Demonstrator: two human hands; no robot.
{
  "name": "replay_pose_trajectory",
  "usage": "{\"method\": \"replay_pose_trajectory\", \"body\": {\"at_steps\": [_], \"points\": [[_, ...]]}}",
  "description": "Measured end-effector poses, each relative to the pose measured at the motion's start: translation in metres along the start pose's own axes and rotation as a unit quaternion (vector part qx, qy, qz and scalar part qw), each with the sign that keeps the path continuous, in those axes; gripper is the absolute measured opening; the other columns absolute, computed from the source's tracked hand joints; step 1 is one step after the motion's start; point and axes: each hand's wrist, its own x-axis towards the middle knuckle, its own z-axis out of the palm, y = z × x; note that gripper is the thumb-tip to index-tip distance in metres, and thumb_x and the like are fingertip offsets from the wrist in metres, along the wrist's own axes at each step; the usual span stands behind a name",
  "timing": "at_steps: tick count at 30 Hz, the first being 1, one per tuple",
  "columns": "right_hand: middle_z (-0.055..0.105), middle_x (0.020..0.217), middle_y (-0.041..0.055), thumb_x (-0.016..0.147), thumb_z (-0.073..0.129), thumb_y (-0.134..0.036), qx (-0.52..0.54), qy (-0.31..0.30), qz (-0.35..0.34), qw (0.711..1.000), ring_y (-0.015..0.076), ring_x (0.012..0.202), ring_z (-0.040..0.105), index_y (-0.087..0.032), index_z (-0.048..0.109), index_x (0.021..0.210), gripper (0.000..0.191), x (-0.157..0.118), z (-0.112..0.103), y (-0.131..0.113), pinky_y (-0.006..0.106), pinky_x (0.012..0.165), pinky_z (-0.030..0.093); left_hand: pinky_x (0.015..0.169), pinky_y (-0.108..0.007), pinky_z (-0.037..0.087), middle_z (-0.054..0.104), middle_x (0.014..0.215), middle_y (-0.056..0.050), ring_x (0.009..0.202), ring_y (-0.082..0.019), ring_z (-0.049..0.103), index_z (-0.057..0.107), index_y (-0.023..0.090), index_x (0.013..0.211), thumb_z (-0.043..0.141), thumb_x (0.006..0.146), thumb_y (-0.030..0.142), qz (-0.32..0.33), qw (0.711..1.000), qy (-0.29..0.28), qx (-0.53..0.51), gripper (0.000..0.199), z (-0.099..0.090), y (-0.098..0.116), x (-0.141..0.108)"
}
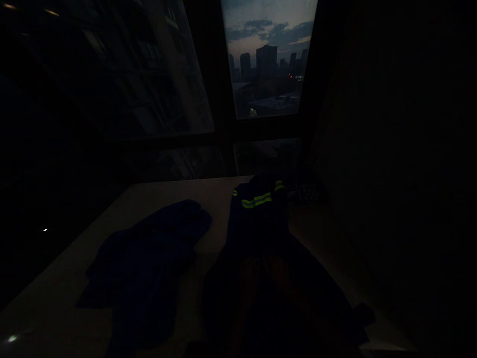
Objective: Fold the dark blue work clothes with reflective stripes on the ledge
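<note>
The scene is very dark. A dark blue work jacket (257, 228) with yellow-green reflective strips lies spread on a pale tabletop (194, 189). One part of it reaches towards the lower right. My left hand (250, 273) and my right hand (278, 272) are close together over the middle of this jacket, both barely visible. They seem to touch the cloth, but darkness hides the fingers, so I cannot make out their grip. To the left, another dark blue garment (149, 263) lies loosely crumpled on the table.
Behind the table stands a framed window (268, 89) with a dusk skyline outside. A dim patterned item (303, 193) sits at the table's back right corner. Along the right side rises a dark wall (402, 149).
</note>
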Motion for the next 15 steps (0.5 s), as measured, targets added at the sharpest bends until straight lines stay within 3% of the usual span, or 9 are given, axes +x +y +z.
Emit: {"method": "replay_pose_trajectory", "body": {"at_steps": [3, 8, 12, 15], "points": [[0.075, 0.097, 0.0085, 0.098, 0.034, -0.036, 0.037, 0.032, 0.013, 0.999, 0.0163, 0.084, 0.069, -0.019, 0.07, 0.103, 0.041, 0.005, 0.0, 0.003, 0.024, 0.076, 0.046, 0.105, -0.051, 0.049, 0.073, 0.117, -0.01, 0.113, -0.026, 0.065, 0.074, 0.022, 0.108, 0.044, 0.09, 0.033, -0.005, 1.0, -0.007, -0.002, 0.037, -0.001, 0.001, 0.0], [0.075, 0.107, 0.0105, 0.094, 0.036, -0.036, 0.112, 0.081, 0.009, 0.99, 0.021, 0.097, 0.07, -0.018, 0.072, 0.104, 0.041, 0.006, -0.01, 0.012, 0.029, 0.085, 0.05, 0.104, -0.048, 0.05, 0.074, 0.116, -0.009, 0.112, -0.025, 0.066, 0.074, 0.023, 0.108, 0.043, 0.09, 0.034, -0.006, 1.0, 0.0, -0.002, 0.038, -0.015, -0.003, -0.01], [0.075, 0.106, 0.0112, 0.094, 0.033, -0.048, 0.165, 0.114, 0.005, 0.98, 0.0243, 0.095, 0.07, -0.017, 0.072, 0.106, 0.051, -0.007, -0.045, 0.032, 0.032, 0.082, 0.053, 0.105, -0.049, 0.05, 0.072, 0.121, -0.007, 0.116, -0.024, 0.065, 0.073, 0.025, 0.112, 0.039, 0.091, 0.032, -0.028, 0.998, 0.044, 0.032, 0.04, -0.049, -0.021, -0.025], [0.076, 0.1, 0.0102, 0.095, 0.031, -0.052, 0.139, 0.106, 0.024, 0.984, 0.0243, 0.086, 0.07, -0.019, 0.074, 0.103, 0.055, -0.019, -0.077, 0.051, 0.032, 0.073, 0.052, 0.103, -0.047, 0.052, 0.073, 0.121, -0.006, 0.115, -0.024, 0.066, 0.073, 0.025, 0.111, 0.04, 0.09, 0.027, -0.058, 0.994, 0.074, 0.063, 0.039, -0.077, -0.033, -0.036]]}}
